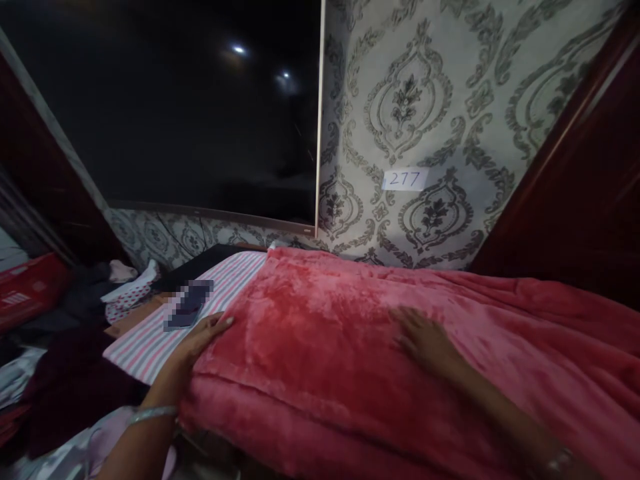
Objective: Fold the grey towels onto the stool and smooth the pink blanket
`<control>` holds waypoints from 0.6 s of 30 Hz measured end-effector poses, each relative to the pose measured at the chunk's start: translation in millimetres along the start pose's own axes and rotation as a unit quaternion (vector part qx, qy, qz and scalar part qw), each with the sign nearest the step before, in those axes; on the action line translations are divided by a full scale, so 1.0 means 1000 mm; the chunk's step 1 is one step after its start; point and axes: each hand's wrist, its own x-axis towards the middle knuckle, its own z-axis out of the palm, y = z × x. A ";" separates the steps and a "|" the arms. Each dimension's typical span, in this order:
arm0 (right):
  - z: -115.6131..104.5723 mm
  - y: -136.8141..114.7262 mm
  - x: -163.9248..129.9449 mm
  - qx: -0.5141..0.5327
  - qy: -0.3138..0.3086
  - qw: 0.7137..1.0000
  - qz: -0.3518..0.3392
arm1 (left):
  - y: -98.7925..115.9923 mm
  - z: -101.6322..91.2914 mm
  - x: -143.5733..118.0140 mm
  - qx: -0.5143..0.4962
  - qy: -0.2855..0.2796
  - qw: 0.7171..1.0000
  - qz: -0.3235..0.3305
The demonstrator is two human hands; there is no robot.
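Note:
A plush red blanket (310, 327) spreads across the surface in front of me, its left part flat and its right part lying in loose folds. At its left edge rests my left hand (207, 333), fingers stretched along the border. My right hand (417, 333) lies on top of the blanket near the middle, palm down with the fingers spread and slightly blurred. Under the blanket's left side, a striped pink, grey and white cloth (155, 340) sticks out. On that cloth is a dark, pixelated flat object (193, 303), close to my left hand.
A large dark television screen (175, 113) hangs on the patterned wall (410, 87). A paper marked 277 (406, 179) is stuck there. Piled clothes (75, 387) and a red bag (33, 290) lie to the left. Dark wood (575, 180) slants at the right.

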 end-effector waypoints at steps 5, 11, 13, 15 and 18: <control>0.005 -0.098 0.075 0.089 -0.056 0.970 -0.221 | -0.005 -0.008 0.007 0.034 0.004 0.999 0.001; 0.001 -0.048 0.148 -0.017 -0.091 0.994 -0.054 | -0.016 -0.012 0.011 -0.004 0.031 0.999 -0.014; -0.002 -0.047 0.163 -0.047 -0.091 0.995 -0.003 | -0.018 -0.012 0.010 -0.019 0.039 0.999 -0.005; 0.001 -0.070 0.172 -0.037 -0.080 0.994 -0.067 | -0.021 -0.014 0.010 -0.021 0.039 0.999 -0.002; 0.014 -0.122 0.184 0.036 -0.085 0.956 -0.278 | -0.025 -0.018 0.013 -0.008 0.024 1.000 -0.005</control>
